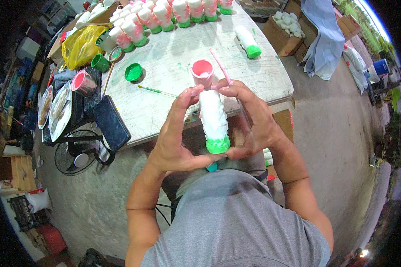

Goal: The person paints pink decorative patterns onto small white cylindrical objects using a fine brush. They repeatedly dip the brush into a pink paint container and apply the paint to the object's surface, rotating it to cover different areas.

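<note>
Between my two hands, over the table's near edge, is a white candle-like pillar [214,115] with a bumpy raised surface and a bright green base toward me. My left hand [176,135] is curled along its left side, fingertips at the far end and thumb by the green base. On the other side my right hand [256,120] grips the pillar the same way and also keeps a pink-stained paintbrush [220,64] between its fingers. Just beyond the fingertips stands a pink cup of paint [202,79].
Rows of pink-and-white pillars with green bases [165,21] fill the table's far side. Another white one [247,42] lies at the right. A green paint lid [133,72], a thin brush [157,91] and a dark tablet [111,123] lie leftward. A fan [78,153] stands below left.
</note>
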